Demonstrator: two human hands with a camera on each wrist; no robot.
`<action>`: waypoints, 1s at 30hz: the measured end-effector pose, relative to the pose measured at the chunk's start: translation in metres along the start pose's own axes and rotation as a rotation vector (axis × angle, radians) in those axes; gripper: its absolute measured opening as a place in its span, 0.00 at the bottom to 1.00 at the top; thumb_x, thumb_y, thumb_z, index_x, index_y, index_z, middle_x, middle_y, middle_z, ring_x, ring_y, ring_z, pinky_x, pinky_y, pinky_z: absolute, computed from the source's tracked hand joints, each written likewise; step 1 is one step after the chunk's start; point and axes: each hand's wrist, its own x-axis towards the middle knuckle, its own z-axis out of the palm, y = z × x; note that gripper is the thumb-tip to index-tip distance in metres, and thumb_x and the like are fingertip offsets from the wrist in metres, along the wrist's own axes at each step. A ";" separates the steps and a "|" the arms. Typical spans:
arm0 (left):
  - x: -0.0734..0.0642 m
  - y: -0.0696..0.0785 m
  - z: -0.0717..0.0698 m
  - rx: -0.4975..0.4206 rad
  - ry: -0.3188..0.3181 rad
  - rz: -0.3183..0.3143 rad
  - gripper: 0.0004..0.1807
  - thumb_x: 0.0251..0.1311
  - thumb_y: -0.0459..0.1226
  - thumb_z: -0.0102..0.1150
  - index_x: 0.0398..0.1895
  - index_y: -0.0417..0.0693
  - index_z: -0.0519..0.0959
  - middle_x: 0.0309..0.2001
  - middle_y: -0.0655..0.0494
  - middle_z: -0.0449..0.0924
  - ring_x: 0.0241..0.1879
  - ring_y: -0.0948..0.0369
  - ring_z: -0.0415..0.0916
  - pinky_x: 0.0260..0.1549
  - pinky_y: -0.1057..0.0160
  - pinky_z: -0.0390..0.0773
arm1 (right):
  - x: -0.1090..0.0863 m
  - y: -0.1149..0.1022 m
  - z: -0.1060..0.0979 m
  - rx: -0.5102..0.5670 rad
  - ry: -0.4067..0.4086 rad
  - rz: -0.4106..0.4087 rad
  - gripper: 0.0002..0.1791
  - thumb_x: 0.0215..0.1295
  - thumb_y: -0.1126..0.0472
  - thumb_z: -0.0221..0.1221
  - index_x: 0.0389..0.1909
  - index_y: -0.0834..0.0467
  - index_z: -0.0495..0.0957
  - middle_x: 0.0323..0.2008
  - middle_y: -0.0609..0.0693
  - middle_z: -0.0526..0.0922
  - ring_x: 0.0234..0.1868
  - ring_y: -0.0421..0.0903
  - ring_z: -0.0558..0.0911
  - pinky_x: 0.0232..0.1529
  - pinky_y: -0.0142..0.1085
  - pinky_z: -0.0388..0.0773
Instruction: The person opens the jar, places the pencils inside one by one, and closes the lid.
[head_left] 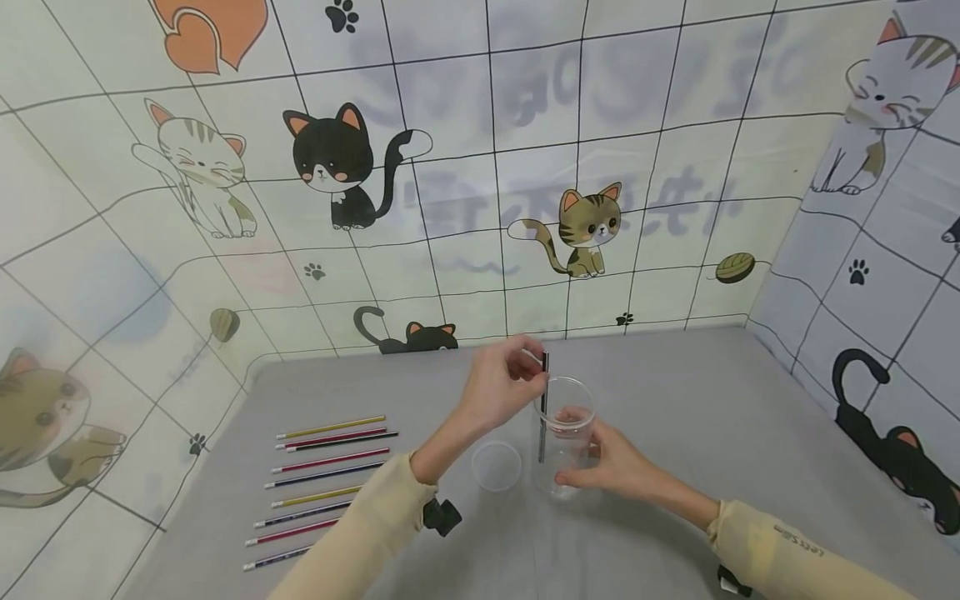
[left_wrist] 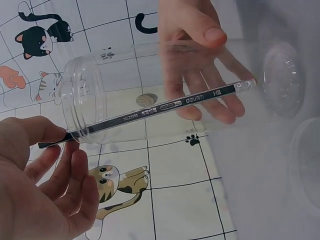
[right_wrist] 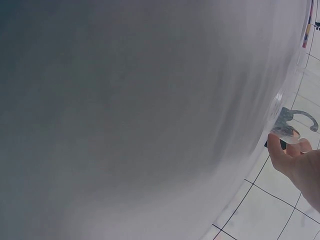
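Observation:
My left hand (head_left: 501, 385) pinches the top of a black pencil (left_wrist: 165, 107) between thumb and fingers. Most of the pencil is inside a clear jar (head_left: 561, 450), its eraser end down near the base and its other end sticking out past the rim. Around the jar's side, my right hand (head_left: 618, 462) holds it upright on the grey table. In the left wrist view the right hand's fingers show through the clear wall. At the right edge of the right wrist view, part of a hand (right_wrist: 300, 165) shows beside the jar.
A round clear lid (head_left: 497, 467) lies on the grey table (head_left: 675, 400), left of the jar. Several pencils (head_left: 330, 459) in red, yellow, black and patterned colours lie in a row at the left. A cat-print sheet (head_left: 465, 200) hangs behind and at both sides.

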 end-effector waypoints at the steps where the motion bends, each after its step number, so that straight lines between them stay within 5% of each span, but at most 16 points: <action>1: -0.001 -0.001 0.000 0.003 -0.004 -0.005 0.11 0.55 0.25 0.64 0.41 0.41 0.79 0.29 0.54 0.84 0.26 0.64 0.78 0.28 0.68 0.79 | 0.000 0.000 0.000 -0.002 -0.003 -0.001 0.42 0.53 0.60 0.75 0.67 0.62 0.66 0.63 0.56 0.72 0.58 0.56 0.77 0.52 0.43 0.78; 10: -0.003 -0.003 -0.002 0.002 -0.032 -0.048 0.10 0.56 0.26 0.63 0.41 0.40 0.77 0.29 0.56 0.82 0.28 0.64 0.78 0.28 0.67 0.78 | 0.000 0.001 -0.001 -0.009 -0.013 0.016 0.42 0.55 0.59 0.75 0.67 0.60 0.65 0.64 0.58 0.72 0.59 0.60 0.76 0.52 0.43 0.77; 19: -0.007 -0.008 -0.004 -0.010 -0.028 -0.027 0.08 0.58 0.26 0.61 0.40 0.40 0.77 0.29 0.54 0.81 0.28 0.62 0.77 0.29 0.66 0.78 | 0.000 0.003 0.000 -0.032 0.007 -0.016 0.41 0.54 0.60 0.75 0.66 0.65 0.67 0.61 0.57 0.74 0.58 0.50 0.76 0.51 0.43 0.78; 30: -0.040 -0.028 -0.022 -0.092 -0.031 -0.066 0.10 0.58 0.24 0.60 0.42 0.41 0.78 0.34 0.52 0.82 0.35 0.58 0.79 0.36 0.63 0.81 | 0.001 0.001 0.001 -0.041 0.020 -0.026 0.41 0.52 0.60 0.76 0.65 0.64 0.68 0.60 0.56 0.74 0.57 0.48 0.76 0.51 0.44 0.78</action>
